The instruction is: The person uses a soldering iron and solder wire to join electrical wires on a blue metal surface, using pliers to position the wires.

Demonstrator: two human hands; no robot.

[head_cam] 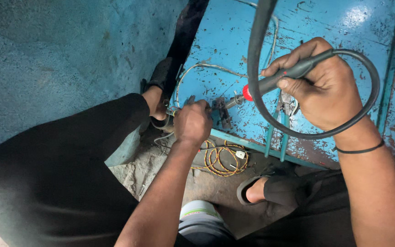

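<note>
My right hand grips a soldering iron with a grey handle and a red collar, its metal tip pointing left toward a small metal part on the blue surface. A thick black cord loops from the iron around my wrist. My left hand is closed on thin wires and a small round metal piece, just left of the iron's tip. What exactly the fingers pinch is hidden.
Pliers with teal handles lie on the chipped blue metal surface under my right hand. A coil of yellow-and-red wire lies on the dirt floor. My sandalled feet and black trousers flank it. A white-lidded container sits below.
</note>
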